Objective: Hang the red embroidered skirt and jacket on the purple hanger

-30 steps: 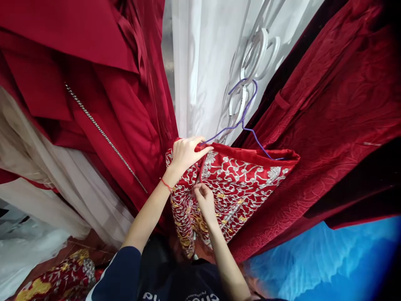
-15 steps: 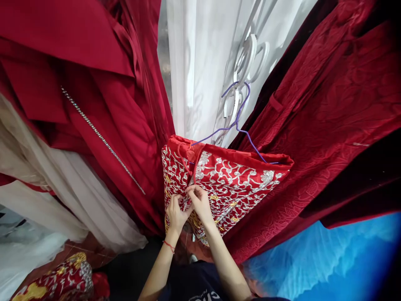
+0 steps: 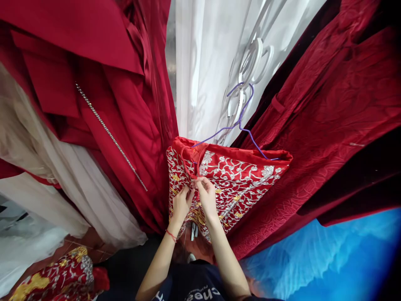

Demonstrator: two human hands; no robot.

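Observation:
A red skirt [image 3: 241,171], embroidered in silver and gold, hangs by its waist from a purple wire hanger [image 3: 240,121]. A slit opens in the waistband, and a thin red cord [image 3: 185,161] loops down from it toward my fingers. My right hand [image 3: 207,194] is closed in a pinch on the cord at the bottom of the slit. Just below and to the left, my left hand [image 3: 182,205] is also closed, fingertips meeting the right hand's at the cord. The exact grip between the fingertips is partly hidden.
The hanger hooks onto a white scrolled metal stand [image 3: 250,62]. Dark red gowns hang at left [image 3: 125,121] and right [image 3: 326,138]. Another embroidered red garment [image 3: 59,276] lies low at left, and blue fabric [image 3: 328,255] spreads at lower right.
Both hands have shifted slightly right with the slit edges. The right hand has moved up the slit a little, and the cord now hangs in a fuller loop to the fingers.

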